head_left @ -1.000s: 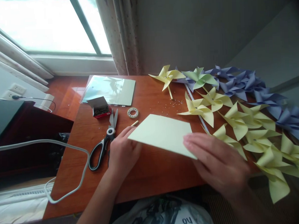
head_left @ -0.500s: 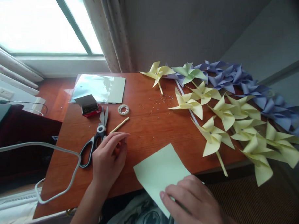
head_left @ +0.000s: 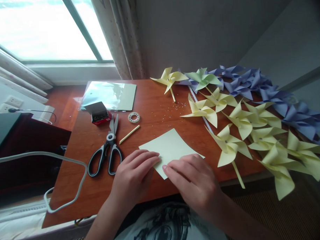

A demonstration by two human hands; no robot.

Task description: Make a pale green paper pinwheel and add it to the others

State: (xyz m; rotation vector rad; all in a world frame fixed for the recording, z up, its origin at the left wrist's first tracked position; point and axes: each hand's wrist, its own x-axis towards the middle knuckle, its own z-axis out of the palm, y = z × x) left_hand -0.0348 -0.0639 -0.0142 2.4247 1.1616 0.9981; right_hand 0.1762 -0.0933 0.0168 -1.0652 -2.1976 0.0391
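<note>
Head view shows your left hand (head_left: 133, 177) and right hand (head_left: 195, 180), grip flat, pressing the pale sheet (head_left: 168, 149) near the surface's (head_left: 159, 113) front edge, scissors (head_left: 107, 150) just left.

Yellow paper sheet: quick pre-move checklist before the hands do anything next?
1. Paper sheet flat on the table: ok.
2. Left hand fingertips on the sheet's near edge: ok.
3. Right hand pressing the near corner: ok.
4. Scissors off the sheet, to its left, blades shut: ok.
5. Nearest pinwheel apart from the sheet: ok.
6. Crease already formed under the hands: cannot tell.
</note>
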